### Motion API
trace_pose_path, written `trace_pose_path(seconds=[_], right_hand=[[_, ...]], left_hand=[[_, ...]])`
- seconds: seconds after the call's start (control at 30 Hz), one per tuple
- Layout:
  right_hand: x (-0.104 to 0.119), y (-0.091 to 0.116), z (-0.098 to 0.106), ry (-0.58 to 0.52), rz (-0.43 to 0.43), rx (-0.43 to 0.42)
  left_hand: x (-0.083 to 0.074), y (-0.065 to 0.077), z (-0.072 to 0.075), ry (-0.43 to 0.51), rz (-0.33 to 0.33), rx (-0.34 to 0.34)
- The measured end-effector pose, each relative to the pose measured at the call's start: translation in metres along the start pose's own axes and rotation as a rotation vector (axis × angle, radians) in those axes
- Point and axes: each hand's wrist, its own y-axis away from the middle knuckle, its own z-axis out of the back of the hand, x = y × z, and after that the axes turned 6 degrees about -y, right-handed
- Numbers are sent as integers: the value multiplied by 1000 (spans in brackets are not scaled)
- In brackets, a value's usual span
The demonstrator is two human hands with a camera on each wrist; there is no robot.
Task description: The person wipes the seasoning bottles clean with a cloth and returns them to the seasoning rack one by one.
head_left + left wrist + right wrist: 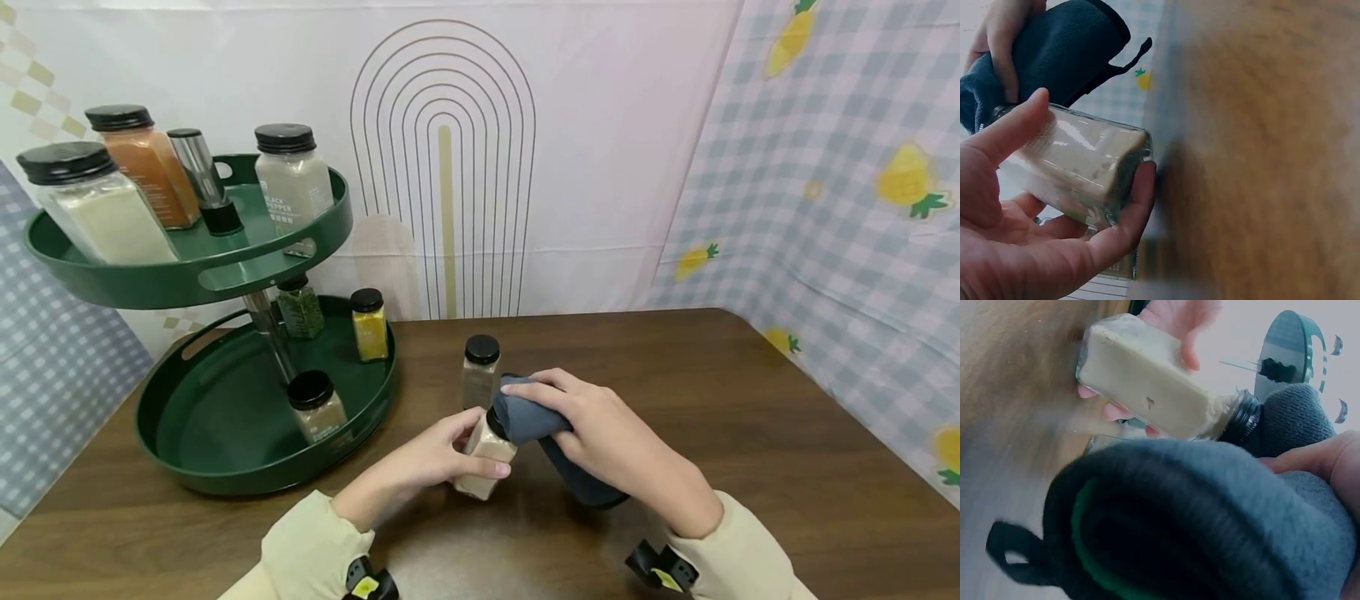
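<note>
Tilted over the table, a square glass spice jar of pale powder is gripped by my left hand, thumb on one side and fingers round the other. In the left wrist view the fingers wrap the jar's base end. My right hand holds a folded blue-grey cloth against the jar's black lid, covering most of it. The cloth's lower part hangs toward the table, and a dark loop sticks out from its edge. Just behind the hands stands another black-lidded jar.
At left stands a green two-tier rack. Its upper tray holds several large spice jars and a silver-and-black cylinder. On the lower tray are a green-flecked jar, a yellow jar and a beige jar. Patterned cloth hangs around the table.
</note>
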Motion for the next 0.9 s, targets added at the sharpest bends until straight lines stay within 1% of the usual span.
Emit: trace_pose_path(seconds=[0.13, 0.27, 0.4, 0.5, 0.57, 0.63, 0.77, 0.83, 0.9], right_hand=[[-1, 0, -1, 6, 8, 6], [-4, -1, -2, 28, -11, 4], [-10, 0, -5, 76, -30, -4], [-15, 1, -9, 115, -41, 44], [-18, 2, -9, 140, -53, 79], [-21, 3, -9, 173, -69, 94], [-22, 3, 0, 201, -100, 33], [-21, 3, 6, 174, -105, -6], [-18, 3, 11, 116, -85, -36]], left_hand=[[2, -1, -1, 75, 15, 36], [2, -3, -1, 88, 0, 64], [2, -3, -2, 39, -45, 75], [2, -2, -3, -10, -76, 82], [2, -2, -4, -33, -86, 83], [2, -2, -5, -48, -92, 83], [2, -2, -5, -70, -106, 86], [2, -3, -5, -82, -115, 93], [3, -3, -6, -93, -123, 103]])
